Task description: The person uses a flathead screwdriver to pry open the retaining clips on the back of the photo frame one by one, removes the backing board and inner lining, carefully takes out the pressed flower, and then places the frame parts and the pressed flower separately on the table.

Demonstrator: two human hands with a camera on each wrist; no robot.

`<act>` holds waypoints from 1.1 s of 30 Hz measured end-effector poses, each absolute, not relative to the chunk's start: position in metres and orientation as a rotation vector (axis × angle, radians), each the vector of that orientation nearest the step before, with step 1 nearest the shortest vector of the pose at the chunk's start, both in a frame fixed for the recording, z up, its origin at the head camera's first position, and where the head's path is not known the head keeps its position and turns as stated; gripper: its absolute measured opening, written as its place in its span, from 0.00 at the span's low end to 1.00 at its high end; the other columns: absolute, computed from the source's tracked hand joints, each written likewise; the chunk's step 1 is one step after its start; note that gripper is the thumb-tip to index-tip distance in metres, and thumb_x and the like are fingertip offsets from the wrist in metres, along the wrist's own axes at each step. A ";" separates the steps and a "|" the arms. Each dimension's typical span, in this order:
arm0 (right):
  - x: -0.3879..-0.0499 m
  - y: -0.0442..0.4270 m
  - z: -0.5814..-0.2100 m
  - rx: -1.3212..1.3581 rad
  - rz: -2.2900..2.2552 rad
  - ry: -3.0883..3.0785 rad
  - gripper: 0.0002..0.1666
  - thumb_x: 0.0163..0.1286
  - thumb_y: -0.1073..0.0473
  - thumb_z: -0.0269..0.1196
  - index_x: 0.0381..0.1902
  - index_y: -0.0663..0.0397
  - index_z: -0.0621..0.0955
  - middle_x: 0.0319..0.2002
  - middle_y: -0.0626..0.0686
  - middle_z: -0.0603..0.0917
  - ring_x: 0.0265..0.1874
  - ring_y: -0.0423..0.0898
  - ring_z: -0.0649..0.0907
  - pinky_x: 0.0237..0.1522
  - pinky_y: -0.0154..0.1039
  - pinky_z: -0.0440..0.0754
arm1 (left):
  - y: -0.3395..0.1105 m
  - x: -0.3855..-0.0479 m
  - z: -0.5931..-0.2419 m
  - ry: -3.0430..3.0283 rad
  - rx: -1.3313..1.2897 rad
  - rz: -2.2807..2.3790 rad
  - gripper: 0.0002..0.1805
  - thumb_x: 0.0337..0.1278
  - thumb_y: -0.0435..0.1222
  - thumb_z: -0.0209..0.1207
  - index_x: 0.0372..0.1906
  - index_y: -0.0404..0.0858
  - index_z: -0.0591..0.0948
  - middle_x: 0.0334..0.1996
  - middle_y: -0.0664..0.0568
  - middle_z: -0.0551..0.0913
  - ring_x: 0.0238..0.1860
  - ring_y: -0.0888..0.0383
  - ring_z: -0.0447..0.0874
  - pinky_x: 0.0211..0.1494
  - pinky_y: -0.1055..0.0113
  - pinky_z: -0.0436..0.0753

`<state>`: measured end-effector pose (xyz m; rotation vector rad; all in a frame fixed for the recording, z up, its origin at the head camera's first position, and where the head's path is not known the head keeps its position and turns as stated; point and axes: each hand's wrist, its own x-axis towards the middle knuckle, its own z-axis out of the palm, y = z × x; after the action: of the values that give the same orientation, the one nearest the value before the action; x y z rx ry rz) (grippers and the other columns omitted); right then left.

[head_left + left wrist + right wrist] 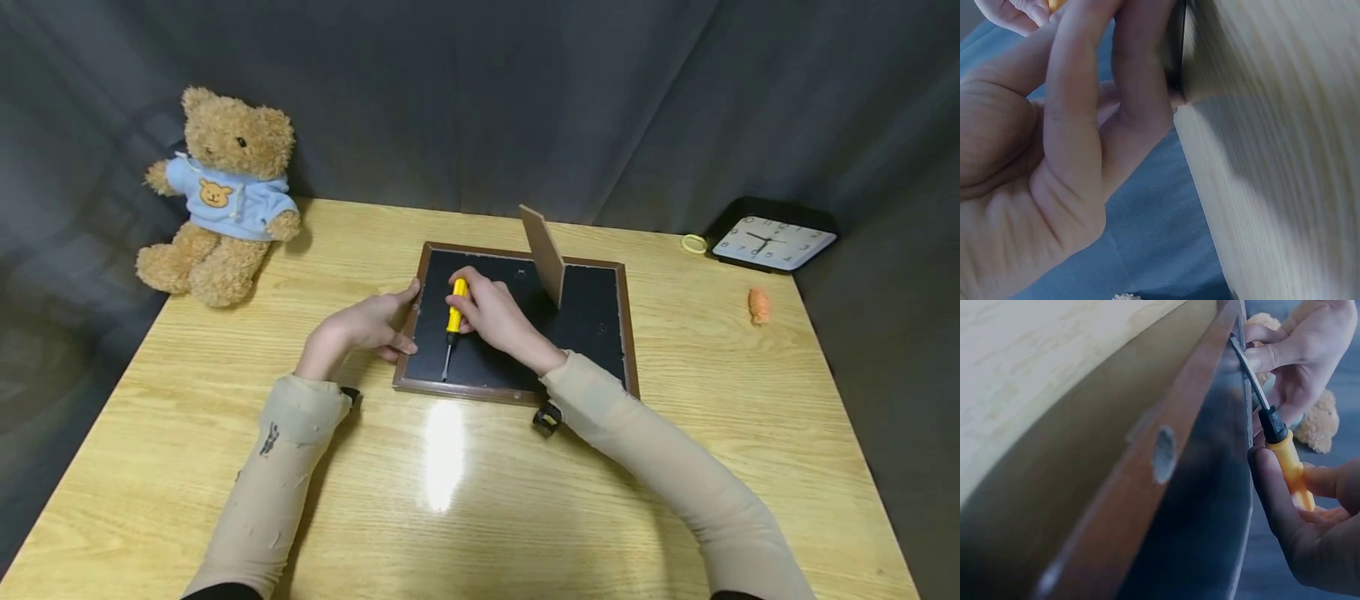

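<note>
A brown-framed black panel (487, 350) lies on the table with a hinged flap (543, 250) standing up from it. My right hand (498, 317) grips the yellow handle of a screwdriver (456, 310), whose metal tip points down near the frame's front edge at the left; in the right wrist view, the screwdriver (1291, 465) is pinched in the fingers of my right hand (1316, 531). My left hand (360, 327) holds the frame's left side, thumb and fingers at its edge. The left wrist view shows my left hand (1079, 125) close up against the dark edge.
A teddy bear (225, 200) in a blue top sits at the back left of the wooden table (360, 500). At the back right are a black-cased clock (776, 242), a yellow ring (693, 244) and a small orange object (759, 306). Dark curtains surround the table.
</note>
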<state>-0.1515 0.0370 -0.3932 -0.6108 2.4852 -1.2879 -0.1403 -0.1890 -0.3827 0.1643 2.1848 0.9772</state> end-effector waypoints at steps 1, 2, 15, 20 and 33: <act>-0.152 0.037 -0.393 -0.607 -1.283 2.487 0.22 0.80 0.65 0.64 0.67 0.69 0.76 0.33 0.59 0.84 0.26 0.49 0.87 0.33 0.34 0.89 | -0.189 -0.141 -0.383 2.181 0.163 0.980 0.60 0.69 0.26 0.68 0.88 0.44 0.36 0.84 0.29 0.40 0.23 0.58 0.79 0.37 0.64 0.88; -0.152 0.036 -0.393 -0.602 -1.276 2.490 0.22 0.80 0.65 0.64 0.67 0.69 0.76 0.32 0.59 0.84 0.25 0.49 0.87 0.32 0.34 0.88 | -0.188 -0.141 -0.382 2.179 0.162 0.981 0.60 0.69 0.26 0.68 0.88 0.44 0.37 0.85 0.29 0.40 0.23 0.58 0.79 0.37 0.65 0.88; -0.148 0.034 -0.395 -0.602 -1.218 2.508 0.25 0.80 0.64 0.65 0.69 0.69 0.73 0.34 0.59 0.85 0.25 0.47 0.88 0.30 0.32 0.87 | -0.204 -0.141 -0.389 1.993 0.347 1.084 0.68 0.64 0.21 0.69 0.85 0.37 0.25 0.84 0.31 0.24 0.36 0.50 0.91 0.45 0.58 0.91; -0.147 0.034 -0.393 -0.587 -1.233 2.514 0.27 0.79 0.64 0.65 0.70 0.69 0.72 0.37 0.60 0.86 0.27 0.47 0.89 0.30 0.33 0.88 | -0.202 -0.142 -0.388 2.026 0.384 1.063 0.69 0.61 0.22 0.71 0.85 0.36 0.26 0.83 0.30 0.24 0.35 0.49 0.91 0.46 0.59 0.90; -0.122 0.045 -0.387 -0.742 -1.397 2.577 0.23 0.80 0.65 0.64 0.68 0.66 0.74 0.34 0.55 0.87 0.26 0.46 0.87 0.34 0.35 0.89 | -0.196 -0.139 -0.383 2.032 0.268 1.066 0.67 0.65 0.21 0.68 0.86 0.42 0.27 0.84 0.32 0.25 0.34 0.47 0.91 0.44 0.56 0.91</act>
<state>-0.1223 0.0454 -0.3871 -0.7416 2.5768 -1.3967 -0.1388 -0.1959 -0.3832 0.2684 2.0322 1.0661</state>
